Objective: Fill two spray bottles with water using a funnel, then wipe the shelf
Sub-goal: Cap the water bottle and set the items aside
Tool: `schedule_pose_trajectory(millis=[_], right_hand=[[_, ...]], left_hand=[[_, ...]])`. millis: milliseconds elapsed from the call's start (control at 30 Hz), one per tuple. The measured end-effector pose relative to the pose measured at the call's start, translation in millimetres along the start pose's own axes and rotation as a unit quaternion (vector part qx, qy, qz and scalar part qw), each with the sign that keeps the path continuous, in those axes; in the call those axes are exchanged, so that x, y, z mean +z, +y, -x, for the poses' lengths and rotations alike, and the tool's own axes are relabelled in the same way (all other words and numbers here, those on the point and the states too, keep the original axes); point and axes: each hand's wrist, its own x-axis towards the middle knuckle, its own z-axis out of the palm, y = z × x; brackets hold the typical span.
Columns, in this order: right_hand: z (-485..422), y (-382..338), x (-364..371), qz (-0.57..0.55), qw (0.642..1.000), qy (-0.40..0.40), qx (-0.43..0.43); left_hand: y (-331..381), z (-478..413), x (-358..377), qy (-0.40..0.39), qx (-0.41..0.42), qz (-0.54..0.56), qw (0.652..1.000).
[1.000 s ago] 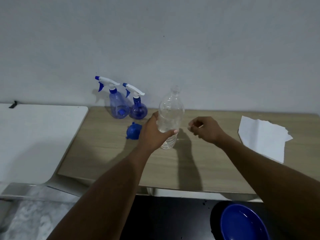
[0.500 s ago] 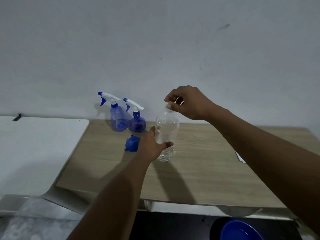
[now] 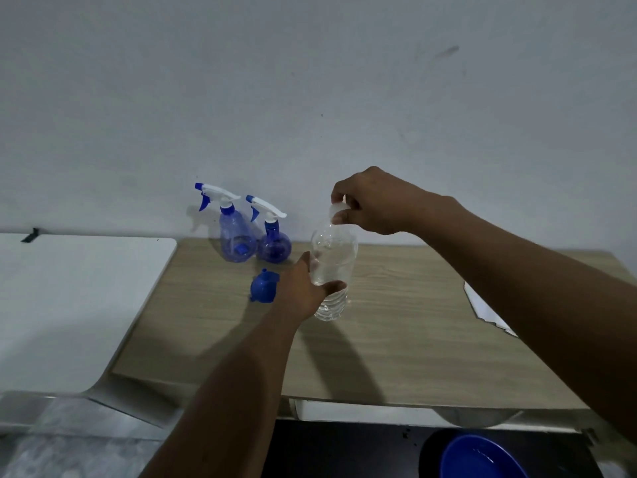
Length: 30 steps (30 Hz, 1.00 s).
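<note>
Your left hand (image 3: 303, 291) grips the clear water bottle (image 3: 333, 263) around its middle, and your right hand (image 3: 374, 201) pinches its cap (image 3: 336, 212) from above. The bottle stands upright on the desk (image 3: 406, 339), long axis vertical, neck pointing up, just right of the blue funnel (image 3: 263, 287).

**Dim, Cool Light and Soft Shadows**

The scene is dim and grey-blue, underexposed throughout. The clear bottle (image 3: 332, 270) throws a broad, soft-edged shadow across the wooden surface (image 3: 413, 339) toward the camera, so the light comes from above and ahead. The left arm (image 3: 241, 391) darkens the surface to its left. The spray bottles (image 3: 238, 236) cast a faint shadow leftward on the wall (image 3: 310, 81). Both arms read dark, with little detail. A small glint sits in the blue bowl (image 3: 482, 457). Wide-angle bending curves the surface's edges, and detail softens near the bottom.
</note>
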Motion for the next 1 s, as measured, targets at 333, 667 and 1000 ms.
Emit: schedule_pose_trajectory(millis=[333,667,1000], right_hand=[[-3,-15,-5,0.148,0.989,-0.014,0.011],[-3,-12,17,0.204,0.978,0.028,0.029],[-4,-5,52,0.125,0.980,0.107,0.108]], left_hand=[[-2,-1,-4,-0.021,-0.010,-0.011,1.000],[3,5,-10,-0.029,-0.004,-0.001,1.000],[8,0,-20,-0.080,-0.009,-0.021,0.997]])
